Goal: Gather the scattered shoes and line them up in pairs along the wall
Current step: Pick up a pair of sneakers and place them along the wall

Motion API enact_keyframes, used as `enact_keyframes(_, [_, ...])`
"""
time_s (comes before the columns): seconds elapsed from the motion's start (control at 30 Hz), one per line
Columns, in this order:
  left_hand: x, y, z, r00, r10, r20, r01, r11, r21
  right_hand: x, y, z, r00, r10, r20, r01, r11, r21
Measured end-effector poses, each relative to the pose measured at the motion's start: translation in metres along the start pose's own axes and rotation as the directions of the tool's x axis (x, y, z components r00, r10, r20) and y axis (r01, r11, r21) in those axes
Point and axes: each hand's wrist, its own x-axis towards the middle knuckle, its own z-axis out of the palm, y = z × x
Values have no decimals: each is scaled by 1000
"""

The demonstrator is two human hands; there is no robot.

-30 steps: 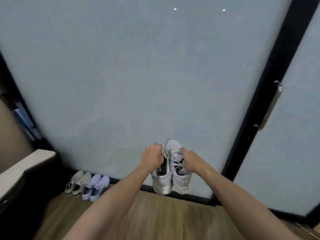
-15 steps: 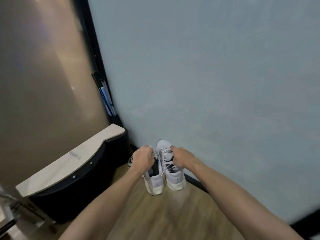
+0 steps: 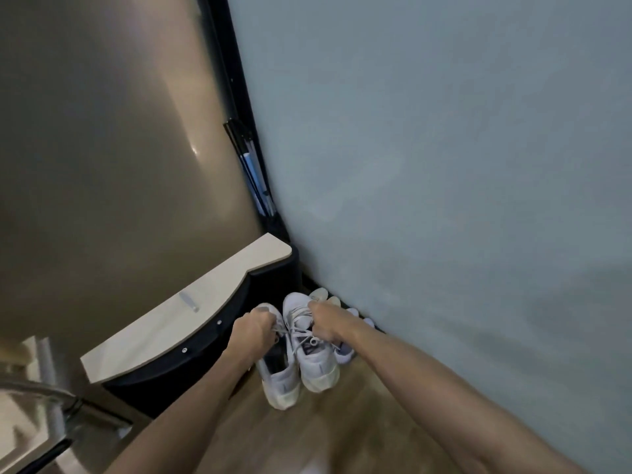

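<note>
Left hand (image 3: pixel 253 331) and right hand (image 3: pixel 326 321), fingers curled, each grip one white sneaker (image 3: pixel 316 357) at the laces, above the floor (image 3: pixel 342 422) near the wall (image 3: pixel 444 200). Likely light, soft-topped; collar grips suit.

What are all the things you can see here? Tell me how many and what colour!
held sneakers: two, white, side by side, one in each hand, above the floor
shoes by the wall: partly hidden, pale, count unclear
cabinet: one, black with cream top, left of the shoes
wall: one, grey-blue, right
floor: wood, brown
left hand: one, grips the left sneaker
right hand: one, grips the right sneaker
</note>
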Motion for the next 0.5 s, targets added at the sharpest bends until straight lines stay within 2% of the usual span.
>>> enact_keyframes(0.17, [56,-34,24,997,37,67,-39,999,25,69,-3,9,998,-17,55,14,999,39])
enact_keyframes(0.33, [130,-73,63,971,168,172,-186,978,93,144,1,31,990,87,111,-96,992,84])
enact_keyframes(0.5, [202,-115,111,898,319,302,-362,927,100,218,-4,52,957,224,184,-248,961,120])
